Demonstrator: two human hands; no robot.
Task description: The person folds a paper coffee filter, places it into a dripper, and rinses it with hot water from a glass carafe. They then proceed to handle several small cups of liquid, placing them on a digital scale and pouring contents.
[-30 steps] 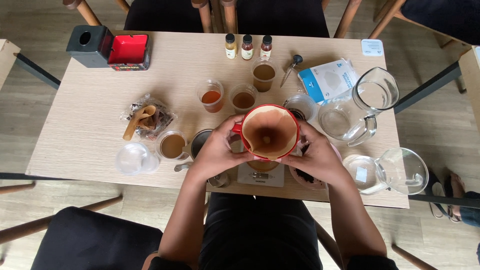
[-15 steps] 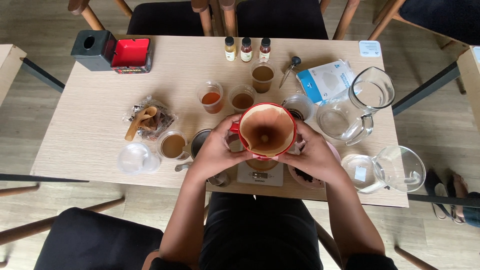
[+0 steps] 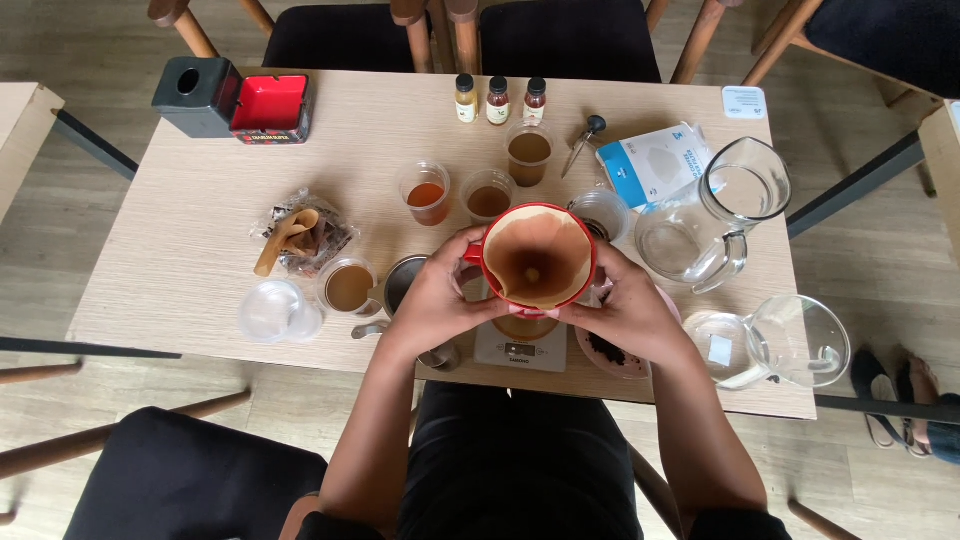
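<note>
Both hands (image 3: 535, 305) hold a red dripper (image 3: 538, 256) above a scale (image 3: 520, 348).

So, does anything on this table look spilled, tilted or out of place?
Nothing looks spilled. Both hands, left hand and right hand, hold the red dripper with its paper filter above the scale. One glass pitcher lies on its side near the table edge; the other pitcher stands upright.
</note>
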